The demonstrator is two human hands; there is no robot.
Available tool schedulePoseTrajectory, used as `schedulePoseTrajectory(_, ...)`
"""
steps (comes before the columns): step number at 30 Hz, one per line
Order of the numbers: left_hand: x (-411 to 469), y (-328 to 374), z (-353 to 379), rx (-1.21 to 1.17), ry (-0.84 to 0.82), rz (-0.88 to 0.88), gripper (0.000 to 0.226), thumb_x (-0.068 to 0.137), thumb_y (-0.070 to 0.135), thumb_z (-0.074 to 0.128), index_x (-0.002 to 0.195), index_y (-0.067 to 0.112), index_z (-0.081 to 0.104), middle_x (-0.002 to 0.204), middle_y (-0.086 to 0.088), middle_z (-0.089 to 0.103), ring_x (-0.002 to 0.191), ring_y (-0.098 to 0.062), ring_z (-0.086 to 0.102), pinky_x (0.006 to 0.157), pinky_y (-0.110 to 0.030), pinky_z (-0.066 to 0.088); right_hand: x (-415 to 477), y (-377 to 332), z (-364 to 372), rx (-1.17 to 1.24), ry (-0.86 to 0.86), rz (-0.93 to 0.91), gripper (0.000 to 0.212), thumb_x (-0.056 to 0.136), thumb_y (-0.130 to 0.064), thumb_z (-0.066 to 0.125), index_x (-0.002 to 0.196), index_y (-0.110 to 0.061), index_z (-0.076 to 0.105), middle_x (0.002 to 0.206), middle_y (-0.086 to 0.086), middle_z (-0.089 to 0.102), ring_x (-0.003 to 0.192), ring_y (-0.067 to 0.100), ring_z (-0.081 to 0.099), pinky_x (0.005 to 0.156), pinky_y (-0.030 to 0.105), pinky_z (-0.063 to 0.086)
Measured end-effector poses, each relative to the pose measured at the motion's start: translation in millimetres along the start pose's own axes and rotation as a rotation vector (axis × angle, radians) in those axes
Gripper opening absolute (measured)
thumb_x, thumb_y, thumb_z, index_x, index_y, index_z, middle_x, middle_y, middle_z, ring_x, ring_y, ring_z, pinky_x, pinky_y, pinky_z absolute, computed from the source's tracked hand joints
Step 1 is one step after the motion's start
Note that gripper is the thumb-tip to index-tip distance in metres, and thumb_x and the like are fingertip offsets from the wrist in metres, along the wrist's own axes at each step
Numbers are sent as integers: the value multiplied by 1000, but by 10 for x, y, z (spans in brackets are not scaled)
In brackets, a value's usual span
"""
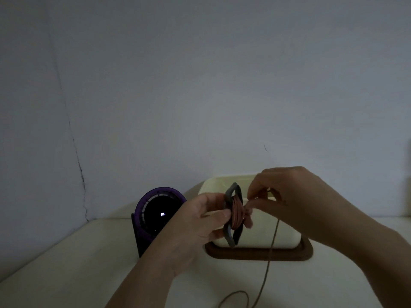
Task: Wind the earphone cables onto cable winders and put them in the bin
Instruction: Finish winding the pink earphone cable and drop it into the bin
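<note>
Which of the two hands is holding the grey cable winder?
The left hand grips the winder; the right hand only pinches the pinkish cable beside it.

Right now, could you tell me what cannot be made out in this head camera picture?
Inside of the cream plastic bin: head view, hidden by its near wall and both hands.
Far end of the pinkish earphone cable: head view, cut off by the bottom edge.
Glowing readout on the round purple device: head view, too small.
Right hand's grip on the cable: head view, dim and blurred beside the grey cable winder in the left hand.
</note>
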State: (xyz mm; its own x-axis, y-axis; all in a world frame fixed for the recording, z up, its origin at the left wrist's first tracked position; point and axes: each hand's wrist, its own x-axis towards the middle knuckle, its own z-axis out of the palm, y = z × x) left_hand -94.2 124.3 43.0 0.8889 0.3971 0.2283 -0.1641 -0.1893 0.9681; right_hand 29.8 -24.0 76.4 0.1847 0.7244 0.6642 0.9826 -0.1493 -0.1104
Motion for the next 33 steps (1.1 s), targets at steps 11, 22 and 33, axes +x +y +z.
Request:
schedulePoseTrajectory(11,42,43,-106,-478,40,-92,38,75,11,57,109,0,71,108,-14,72,92,-18,70,98,-37,45,-23,-102,-183,199,-24,-31,17,85,-26,64,74,-38,61,72,-41,54,73,-14,52,63,4,38)
schedulePoseTrajectory(22,33,23,44,-375,98,-57,28,76,11,58,101,5,71,91,-7,75,75,-12,71,67,-23,57,-63,-235,-210,141,-84,-14,13,83,-39,58,70,-42,57,69,-38,54,76,-18,49,66,7,39)
schedulePoseTrajectory(33,-17,2,186,-124,99,-6,19,93,16,56,111,16,57,92,1,76,86,-11,70,81,-29,50,-55,-219,-184,194,-54,35,14,88,-31,55,74,-33,57,56,-42,49,58,-12,50,56,6,37)
